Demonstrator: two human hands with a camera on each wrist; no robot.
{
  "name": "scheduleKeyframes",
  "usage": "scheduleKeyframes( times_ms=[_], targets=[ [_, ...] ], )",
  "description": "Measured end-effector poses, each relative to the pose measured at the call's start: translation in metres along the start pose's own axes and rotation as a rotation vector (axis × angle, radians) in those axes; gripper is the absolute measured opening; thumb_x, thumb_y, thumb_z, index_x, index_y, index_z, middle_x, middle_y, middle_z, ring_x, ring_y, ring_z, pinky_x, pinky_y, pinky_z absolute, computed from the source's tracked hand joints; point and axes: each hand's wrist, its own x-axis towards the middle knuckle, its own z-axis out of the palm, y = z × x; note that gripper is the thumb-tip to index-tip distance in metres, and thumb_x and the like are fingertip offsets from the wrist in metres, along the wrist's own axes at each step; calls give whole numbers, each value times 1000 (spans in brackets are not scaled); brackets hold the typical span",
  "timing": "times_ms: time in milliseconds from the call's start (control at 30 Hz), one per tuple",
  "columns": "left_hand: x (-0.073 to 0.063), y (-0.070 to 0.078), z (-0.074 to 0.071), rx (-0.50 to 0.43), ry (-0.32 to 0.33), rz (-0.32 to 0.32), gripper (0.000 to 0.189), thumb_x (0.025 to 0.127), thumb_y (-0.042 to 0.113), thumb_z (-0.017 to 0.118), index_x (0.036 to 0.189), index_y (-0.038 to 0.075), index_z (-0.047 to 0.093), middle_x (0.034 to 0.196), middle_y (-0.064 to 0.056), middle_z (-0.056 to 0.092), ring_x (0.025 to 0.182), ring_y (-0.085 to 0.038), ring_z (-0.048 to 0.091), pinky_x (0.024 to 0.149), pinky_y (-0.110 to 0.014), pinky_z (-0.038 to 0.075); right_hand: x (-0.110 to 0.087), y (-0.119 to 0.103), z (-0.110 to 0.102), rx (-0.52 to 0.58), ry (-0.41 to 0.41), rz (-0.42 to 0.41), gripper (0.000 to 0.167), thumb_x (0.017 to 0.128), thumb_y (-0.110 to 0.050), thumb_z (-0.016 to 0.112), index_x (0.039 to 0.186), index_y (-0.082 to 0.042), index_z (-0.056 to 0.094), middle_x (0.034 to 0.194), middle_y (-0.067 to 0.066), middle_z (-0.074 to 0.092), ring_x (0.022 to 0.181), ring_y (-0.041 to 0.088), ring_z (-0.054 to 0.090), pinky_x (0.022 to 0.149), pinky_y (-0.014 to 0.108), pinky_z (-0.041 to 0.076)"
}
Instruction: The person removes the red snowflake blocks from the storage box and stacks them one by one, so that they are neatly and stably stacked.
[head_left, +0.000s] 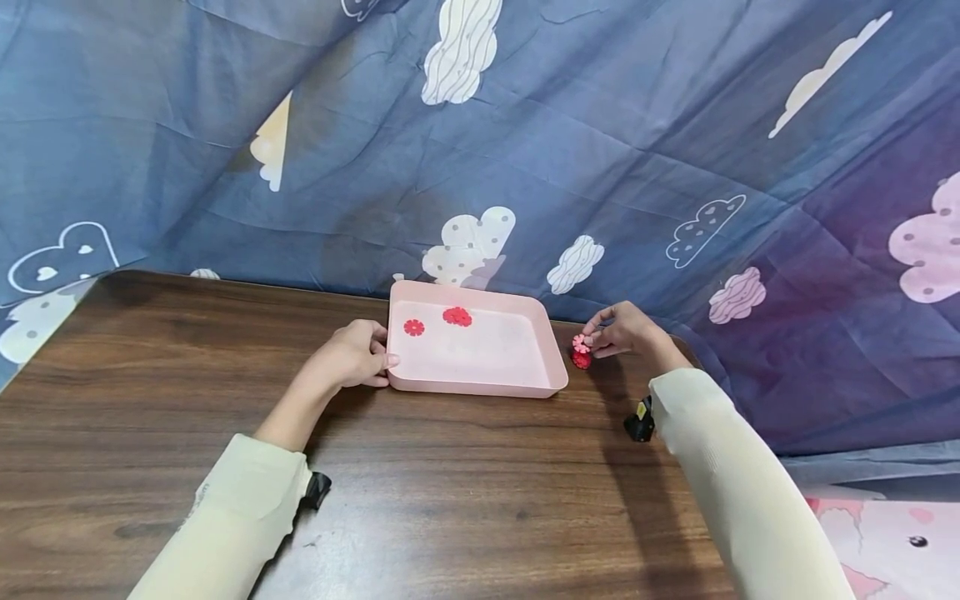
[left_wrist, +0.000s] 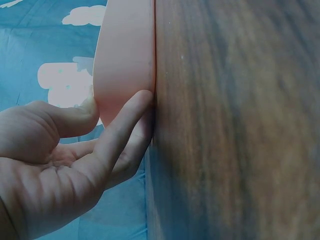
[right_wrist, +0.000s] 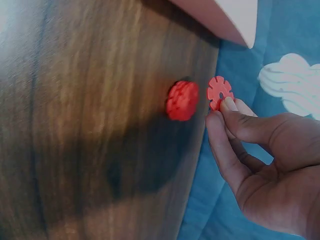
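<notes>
My left hand (head_left: 358, 354) grips the left side of a shallow pink tray (head_left: 480, 388), thumb at the rim and fingers against the outer wall. In the left wrist view the thumb and fingers of that left hand (left_wrist: 75, 155) straddle the tray wall (left_wrist: 125, 55). Beyond the tray's right end, my right hand (head_left: 628, 329) pinches a red notched snowflake disc (right_wrist: 219, 91) between thumb and fingers, raised off the table. Just below it, a small stack of red discs (right_wrist: 182, 101) stands on the wood. Inside the tray lie one red disc (head_left: 414, 327) and a cluster of overlapping red discs (head_left: 457, 317).
The brown wooden table (head_left: 465, 483) ends at a blue cloud-print curtain (head_left: 360, 167) just behind the tray. On the right the curtain (head_left: 840, 333) runs close to the table's edge and my right arm.
</notes>
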Motion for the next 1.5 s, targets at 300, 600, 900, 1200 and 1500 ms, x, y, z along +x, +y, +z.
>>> scheduleKeyframes(
  times_ms=[300, 600, 900, 1200, 1500],
  targets=[
    [-2, -1, 0, 0, 5, 13, 50, 105, -5, 60, 149, -18, 42, 116, -27, 61, 84, -20, 71, 82, -34, 72, -3, 16, 0, -38, -2, 20, 23, 99, 14, 64, 121, 20, 61, 82, 2, 72, 75, 11, 70, 76, 31, 72],
    [-4, -1, -1, -18, -12, 20, 48, 105, -5, 60, 148, -19, 43, 117, -28, 62, 87, -22, 71, 85, -35, 72, -8, 21, 3, -113, -27, -27, 17, 101, 6, 65, 112, 19, 63, 82, 5, 75, 73, 11, 70, 75, 31, 72],
    [-3, 0, -1, -9, -6, 13, 49, 105, -5, 60, 149, -18, 43, 116, -27, 61, 84, -20, 72, 84, -35, 72, -9, 21, 5, -127, -4, -44, 16, 101, 5, 63, 111, 18, 64, 86, 7, 77, 74, 13, 73, 76, 34, 72],
    [-7, 2, -2, 3, 1, 6, 50, 105, -5, 60, 150, -18, 42, 118, -27, 61, 88, -21, 70, 84, -35, 72, -11, 4, 5, -92, 12, -82, 14, 99, 0, 71, 105, 11, 65, 90, 6, 80, 76, 12, 73, 76, 32, 72],
    [-6, 3, -1, 2, 0, 7, 50, 104, -5, 61, 148, -18, 43, 115, -25, 60, 87, -21, 69, 83, -34, 72, -11, -23, 13, -139, 10, -95, 21, 98, -6, 77, 106, 9, 67, 82, 6, 77, 75, 14, 74, 79, 37, 72]
  ],
)
